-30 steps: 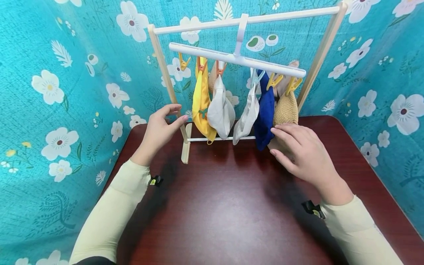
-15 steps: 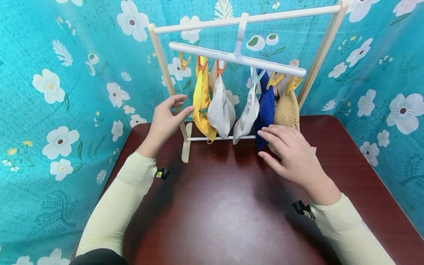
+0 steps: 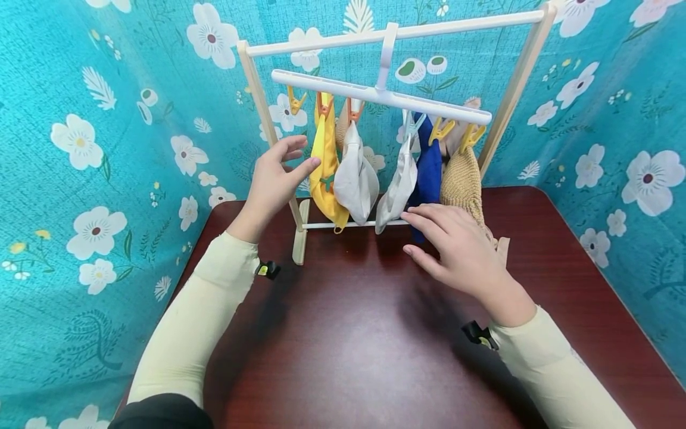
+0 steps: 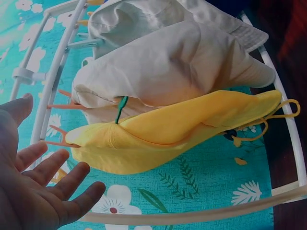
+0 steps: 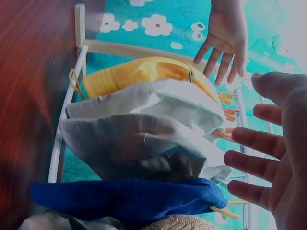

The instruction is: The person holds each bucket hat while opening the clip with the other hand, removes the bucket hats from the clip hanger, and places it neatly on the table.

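My left hand [image 3: 276, 179] hovers beside the yellow bucket hat [image 3: 326, 173], fingers spread and holding nothing; a small green stem shows on the hat in the left wrist view. In front of the blue hat [image 3: 427, 173] and the woven straw hat [image 3: 462, 182] is my right hand [image 3: 455, 250], its fingers loosely extended and nothing in them. Between the hands hang a pale grey-white hat [image 3: 356, 179] and another whitish hat [image 3: 398, 185]. Orange, light blue and yellow clips hold the hats to a white hanger [image 3: 343, 89]. The right hand hides the blue hat's lower part.
The hanger hooks over the top bar [image 3: 466, 24] of a wooden rack with a left post [image 3: 257, 89] and a right post [image 3: 517, 89]. An unused yellow clip [image 3: 295, 101] hangs at the left end. Beneath is a dark red table [image 3: 343, 333]; flowered blue cloth [image 3: 134, 179] surrounds it.
My left hand has moved right and slightly up, closer to the yellow hat. The right hand has shifted left, from beside the straw hat to before the blue one. The hats hang as before.
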`<state>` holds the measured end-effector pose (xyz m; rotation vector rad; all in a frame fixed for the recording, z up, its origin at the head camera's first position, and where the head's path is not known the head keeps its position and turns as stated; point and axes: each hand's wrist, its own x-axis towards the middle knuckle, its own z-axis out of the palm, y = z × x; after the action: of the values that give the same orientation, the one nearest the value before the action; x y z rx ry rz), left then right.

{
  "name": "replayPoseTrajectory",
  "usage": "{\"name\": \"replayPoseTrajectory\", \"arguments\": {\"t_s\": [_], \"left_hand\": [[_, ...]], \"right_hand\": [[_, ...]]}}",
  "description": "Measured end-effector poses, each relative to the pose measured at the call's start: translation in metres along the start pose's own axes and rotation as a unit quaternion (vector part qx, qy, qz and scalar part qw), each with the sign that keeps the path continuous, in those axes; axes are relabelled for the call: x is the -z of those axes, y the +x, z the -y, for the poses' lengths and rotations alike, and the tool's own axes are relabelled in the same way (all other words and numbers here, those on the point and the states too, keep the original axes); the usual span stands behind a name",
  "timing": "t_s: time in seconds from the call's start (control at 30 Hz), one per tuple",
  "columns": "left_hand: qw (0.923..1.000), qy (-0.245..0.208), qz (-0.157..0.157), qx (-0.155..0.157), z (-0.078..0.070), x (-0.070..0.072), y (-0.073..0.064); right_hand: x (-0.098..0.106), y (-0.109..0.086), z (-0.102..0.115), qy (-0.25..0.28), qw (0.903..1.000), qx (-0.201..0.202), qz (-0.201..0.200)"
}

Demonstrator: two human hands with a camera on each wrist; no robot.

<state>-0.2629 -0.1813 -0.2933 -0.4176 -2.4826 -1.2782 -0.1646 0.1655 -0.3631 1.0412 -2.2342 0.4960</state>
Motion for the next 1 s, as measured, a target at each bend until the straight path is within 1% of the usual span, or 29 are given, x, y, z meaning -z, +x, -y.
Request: {"name": "replayPoseTrajectory", "arguments": {"t_s": [0.1, 0.2, 0.47, 0.63, 0.8, 1.0], "left_hand": [[0.9999, -0.004, 0.001, 0.013, -0.003, 0.0, 0.005], [0.9997, -0.005, 0.002, 0.024, -0.007, 0.0, 0.009], [0.9993, -0.013, 0.003, 0.034, -0.014, -0.001, 0.02], [0.9986, -0.037, 0.006, 0.038, -0.015, -0.002, 0.026], [0.9974, -0.061, 0.013, 0.034, -0.016, -0.004, 0.03], [0.9969, -0.067, 0.017, 0.039, -0.017, -0.009, 0.039]], "right_hand": [[-0.004, 0.003, 0.001, 0.004, 0.9998, -0.007, 0.019], [-0.008, 0.006, 0.001, 0.008, 0.9994, -0.015, 0.029], [-0.018, 0.012, 0.004, 0.009, 0.9982, -0.028, 0.051], [-0.024, 0.018, 0.008, 0.015, 0.9976, -0.034, 0.059], [-0.03, 0.022, 0.01, 0.018, 0.9956, -0.046, 0.079], [-0.039, 0.026, 0.012, 0.028, 0.991, -0.067, 0.112]]}}
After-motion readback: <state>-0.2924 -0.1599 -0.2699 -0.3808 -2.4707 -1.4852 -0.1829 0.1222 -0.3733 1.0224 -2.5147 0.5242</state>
